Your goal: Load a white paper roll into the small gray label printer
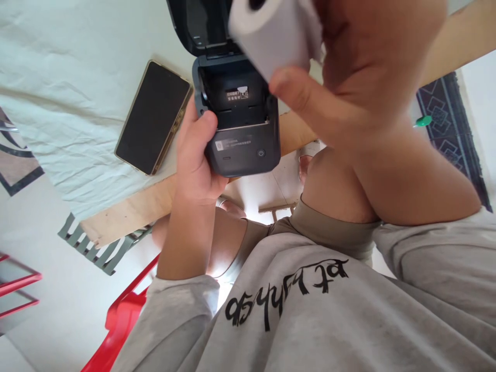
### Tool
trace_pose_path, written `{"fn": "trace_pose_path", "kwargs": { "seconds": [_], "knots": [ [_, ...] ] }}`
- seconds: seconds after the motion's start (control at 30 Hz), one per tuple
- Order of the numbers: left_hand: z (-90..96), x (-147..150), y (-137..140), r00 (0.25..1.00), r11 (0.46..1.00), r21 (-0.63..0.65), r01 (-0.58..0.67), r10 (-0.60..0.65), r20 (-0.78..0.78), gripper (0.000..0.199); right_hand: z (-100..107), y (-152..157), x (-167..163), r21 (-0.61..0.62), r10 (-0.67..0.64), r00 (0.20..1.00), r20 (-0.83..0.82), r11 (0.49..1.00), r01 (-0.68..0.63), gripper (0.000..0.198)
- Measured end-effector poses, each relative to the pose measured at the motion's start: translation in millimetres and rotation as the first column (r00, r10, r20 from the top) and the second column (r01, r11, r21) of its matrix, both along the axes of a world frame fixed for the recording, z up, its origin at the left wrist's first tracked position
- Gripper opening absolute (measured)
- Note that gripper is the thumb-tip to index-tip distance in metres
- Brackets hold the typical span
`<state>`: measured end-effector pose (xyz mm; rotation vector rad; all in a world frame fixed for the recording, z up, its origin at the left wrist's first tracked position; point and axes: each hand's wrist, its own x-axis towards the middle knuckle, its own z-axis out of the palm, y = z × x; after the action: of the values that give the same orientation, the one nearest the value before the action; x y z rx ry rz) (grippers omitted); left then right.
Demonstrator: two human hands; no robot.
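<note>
While your left hand (197,160) grips the small dark printer (240,124) from its side, thumb pressed on the front corner, the lid (197,26) stands flipped open and the paper bay shows bare. Printer is held in the air just above the edge of the bench (127,212), not resting on it.

Right hand (349,67) is clenched round a white paper roll (271,36), thumb underneath, roll poised just above and slightly right of the open bay, not yet inside.

Phone (154,118) lies flat on the pale cloth (58,77), just left of the printer.

Risks, as judged: one-handed hold could let the printer tilt when the roll presses in. Roll sits skewed to the bay, so it may jam against the wall. Loose end could unwind if your grip slackens. A drop would land near the phone.
</note>
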<state>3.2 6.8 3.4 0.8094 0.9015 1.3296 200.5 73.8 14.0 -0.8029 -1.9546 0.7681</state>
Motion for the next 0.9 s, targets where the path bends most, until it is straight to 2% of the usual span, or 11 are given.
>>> {"fn": "trace_pose_path", "kwargs": {
  "seconds": [0.1, 0.17, 0.3, 0.5, 0.6, 0.73, 0.9],
  "knots": [
    [-6.6, -1, 0, 0.999, 0.997, 0.067, -0.026, 0.029, -0.042, 0.036, 7, -6, -8, 0.238, 0.034, 0.992, 0.121, 0.969, -0.062, 0.067],
    [-8.0, 0, 0, 0.998, 0.994, 0.106, -0.029, 0.035, -0.056, 0.032, 14, -11, -10, 0.351, -0.029, 0.978, 0.204, 0.935, -0.046, 0.054],
    [-5.0, 0, -2, 0.998, 0.997, 0.078, 0.025, -0.019, -0.068, 0.032, 20, -15, -12, 0.408, -0.110, 0.956, 0.272, 0.913, -0.011, 0.039],
    [-4.3, 1, -5, 0.990, 0.999, 0.052, 0.014, -0.007, -0.140, 0.045, 13, -9, -12, 0.370, -0.138, 0.955, 0.263, 0.929, 0.032, 0.023],
    [-4.1, 1, -6, 0.990, 1.000, 0.028, 0.006, -0.002, -0.140, 0.046, 14, -9, -14, 0.305, -0.145, 0.944, 0.295, 0.951, 0.051, 0.020],
    [-2.3, 2, -7, 0.991, 0.999, 0.042, 0.029, -0.024, -0.131, 0.044, 17, -11, -17, 0.213, -0.154, 0.908, 0.390, 0.974, 0.074, 0.031],
    [-1.2, 2, -8, 0.990, 0.998, 0.055, 0.022, -0.014, -0.140, 0.046, 20, -12, -16, 0.185, -0.128, 0.885, 0.448, 0.981, 0.049, 0.036]
  ]
}}
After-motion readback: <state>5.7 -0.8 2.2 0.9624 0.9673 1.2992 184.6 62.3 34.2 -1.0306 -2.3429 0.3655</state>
